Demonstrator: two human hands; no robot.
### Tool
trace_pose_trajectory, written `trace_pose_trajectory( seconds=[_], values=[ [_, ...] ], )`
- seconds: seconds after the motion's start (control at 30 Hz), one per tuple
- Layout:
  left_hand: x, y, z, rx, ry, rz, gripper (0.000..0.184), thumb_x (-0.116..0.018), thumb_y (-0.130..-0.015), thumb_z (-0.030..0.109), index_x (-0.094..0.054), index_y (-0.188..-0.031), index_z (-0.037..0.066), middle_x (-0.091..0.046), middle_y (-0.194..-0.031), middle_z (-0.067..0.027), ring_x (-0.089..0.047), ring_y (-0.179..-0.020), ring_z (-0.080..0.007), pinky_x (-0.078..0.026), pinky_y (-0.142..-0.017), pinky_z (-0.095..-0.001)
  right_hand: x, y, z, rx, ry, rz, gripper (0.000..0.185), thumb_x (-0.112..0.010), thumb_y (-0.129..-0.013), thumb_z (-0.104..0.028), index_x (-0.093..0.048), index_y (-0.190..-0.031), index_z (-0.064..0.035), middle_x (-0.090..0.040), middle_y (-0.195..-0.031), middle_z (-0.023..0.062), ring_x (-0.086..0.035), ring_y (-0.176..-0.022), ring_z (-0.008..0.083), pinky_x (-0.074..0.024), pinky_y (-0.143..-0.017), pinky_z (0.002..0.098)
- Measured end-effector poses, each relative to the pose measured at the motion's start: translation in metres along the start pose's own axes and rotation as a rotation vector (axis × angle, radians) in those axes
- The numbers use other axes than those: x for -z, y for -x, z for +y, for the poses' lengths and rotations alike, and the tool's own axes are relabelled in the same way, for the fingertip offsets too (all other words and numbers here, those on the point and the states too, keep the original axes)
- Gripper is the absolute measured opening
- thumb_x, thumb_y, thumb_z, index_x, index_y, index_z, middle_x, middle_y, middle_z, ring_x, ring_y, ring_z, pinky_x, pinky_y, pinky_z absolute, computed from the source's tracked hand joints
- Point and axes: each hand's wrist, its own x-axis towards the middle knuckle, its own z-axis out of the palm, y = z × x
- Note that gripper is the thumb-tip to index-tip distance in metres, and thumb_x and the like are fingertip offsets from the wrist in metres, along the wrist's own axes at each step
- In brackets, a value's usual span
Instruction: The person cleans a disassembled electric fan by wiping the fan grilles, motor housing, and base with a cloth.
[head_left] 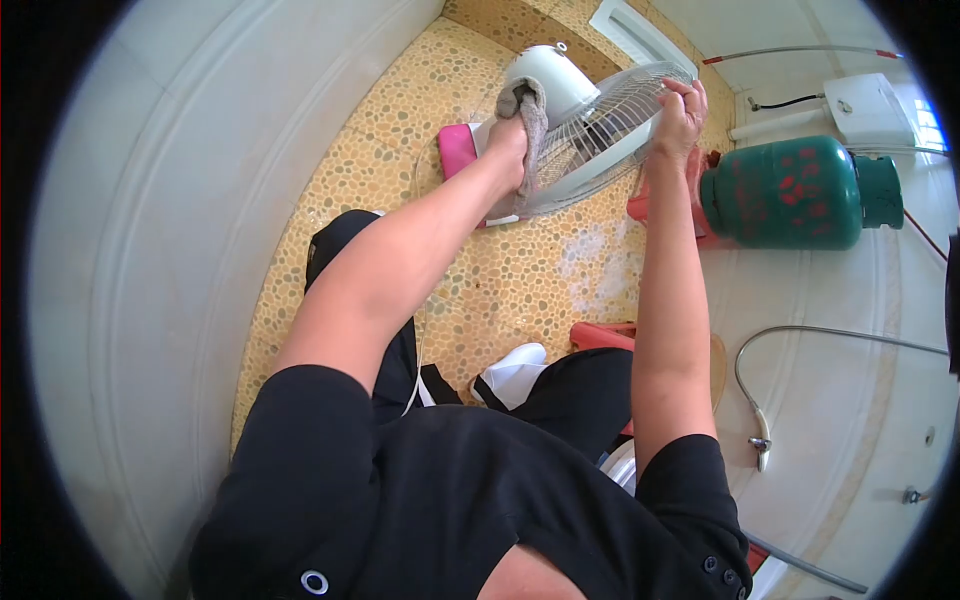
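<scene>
An electric fan with a white motor housing and a round wire guard stands on the floor in front of me. Part of its base is a bright pink block. My left hand is closed on a grey cloth, which lies against the near left part of the guard. The cloth hides some of the fingers. At the guard's upper right rim, my right hand has its fingers curled round the edge. The fan blades show only dimly through the wires.
Right of the fan, a green gas cylinder rests by the wall near a red plastic stool or stand. A shower hose hangs on the right wall. A white cord runs past my leg on the pebble-patterned floor.
</scene>
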Motion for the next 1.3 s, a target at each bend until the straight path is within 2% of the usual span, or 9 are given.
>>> trace_pose_trajectory(
  seconds=[0.1, 0.2, 0.33, 0.53, 0.7, 0.8, 0.97, 1.1, 1.3],
  values=[
    [-0.003, 0.036, 0.013, 0.016, -0.367, -0.027, 0.042, -0.064, -0.088, 0.027, -0.053, -0.123, 0.005, -0.063, -0.11, -0.0077, -0.06, -0.097, -0.0156, -0.048, -0.082, -0.0294, -0.006, -0.004, -0.006, -0.001, 0.068, -0.002, 0.021, -0.054, -0.074, -0.016, -0.071, -0.083, -0.0096, -0.05, -0.13, 0.0179, -0.036, -0.13, 0.0314, -0.024, -0.108, 0.0418],
    [0.005, 0.042, 0.001, -0.343, -0.791, -0.105, 0.029, -0.059, -0.091, 0.027, -0.06, -0.113, 0.008, -0.064, -0.103, -0.0037, -0.06, -0.089, -0.0126, -0.051, -0.078, -0.028, -0.012, 0.001, -0.019, 0.016, 0.116, 0.016, 0.021, -0.055, -0.073, -0.017, -0.071, -0.083, -0.0093, -0.051, -0.13, 0.0174, -0.037, -0.129, 0.0316, -0.024, -0.108, 0.0419],
    [0.008, 0.011, -0.01, -0.296, -0.709, 0.196, 0.028, -0.065, -0.086, 0.02, -0.062, -0.11, 0.006, -0.064, -0.101, -0.0013, -0.058, -0.088, -0.0094, -0.049, -0.078, -0.0263, -0.015, 0.011, -0.026, 0.042, 0.133, 0.082, 0.02, -0.056, -0.072, -0.017, -0.072, -0.082, -0.01, -0.052, -0.129, 0.0183, -0.037, -0.128, 0.0319, -0.024, -0.108, 0.0423],
    [0.018, -0.023, -0.007, -0.234, -0.613, 0.129, 0.028, -0.071, -0.081, 0.018, -0.064, -0.104, 0.003, -0.066, -0.089, -0.0083, -0.063, -0.072, -0.0161, -0.052, -0.06, -0.0335, -0.017, 0.011, -0.029, 0.054, 0.148, 0.082, 0.021, -0.055, -0.073, -0.018, -0.072, -0.082, -0.0104, -0.053, -0.128, 0.0183, -0.038, -0.128, 0.032, -0.023, -0.109, 0.042],
    [0.012, 0.018, 0.009, -0.011, -0.393, 0.205, 0.042, -0.069, -0.081, 0.042, -0.063, -0.104, 0.009, -0.065, -0.09, -0.0107, -0.065, -0.075, -0.0237, -0.052, -0.061, -0.0398, -0.012, 0.001, -0.01, 0.056, 0.1, 0.024, 0.022, -0.053, -0.075, -0.018, -0.072, -0.082, -0.0103, -0.055, -0.125, 0.0183, -0.039, -0.128, 0.0317, -0.0233, -0.109, 0.0416],
    [0.029, 0.02, 0.007, 0.102, -0.058, 0.414, 0.031, -0.068, -0.085, 0.037, -0.061, -0.098, 0.01, -0.062, -0.083, -0.0071, -0.062, -0.062, -0.021, -0.049, -0.047, -0.0405, -0.009, -0.008, 0.002, 0.051, 0.066, 0.038, 0.023, -0.052, -0.075, -0.018, -0.072, -0.082, -0.0104, -0.056, -0.123, 0.0185, -0.039, -0.128, 0.0316, -0.0239, -0.108, 0.0422],
    [0.034, 0.054, -0.003, -0.116, -0.341, -0.166, 0.037, -0.068, -0.086, 0.021, -0.057, -0.119, 0.01, -0.062, -0.111, -0.0008, -0.055, -0.103, -0.0099, -0.045, -0.085, -0.0253, -0.012, -0.019, 0.004, 0.0, 0.1, -0.053, 0.024, -0.052, -0.074, -0.021, -0.072, -0.082, -0.0118, -0.056, -0.122, 0.0185, -0.038, -0.128, 0.0309, -0.0248, -0.107, 0.0435],
    [0.037, 0.026, -0.019, -0.431, -0.515, 0.142, 0.034, -0.071, -0.08, 0.014, -0.057, -0.11, 0.006, -0.064, -0.093, -0.0055, -0.063, -0.078, -0.0196, -0.054, -0.067, -0.0338, -0.016, -0.003, -0.014, 0.057, 0.123, 0.001, 0.023, -0.053, -0.074, -0.021, -0.073, -0.082, -0.0125, -0.053, -0.128, 0.0184, -0.038, -0.128, 0.03, -0.0235, -0.108, 0.0429],
    [0.055, -0.025, -0.025, -0.14, -0.433, 0.287, 0.028, -0.071, -0.079, 0.012, -0.061, -0.103, 0.004, -0.064, -0.092, -0.0113, -0.065, -0.079, -0.024, -0.056, -0.066, -0.043, -0.02, 0.002, -0.017, 0.085, 0.116, 0.034, 0.022, -0.053, -0.075, -0.019, -0.073, -0.082, -0.0124, -0.054, -0.128, 0.0171, -0.038, -0.129, 0.0287, -0.0223, -0.109, 0.0414]
  ],
)
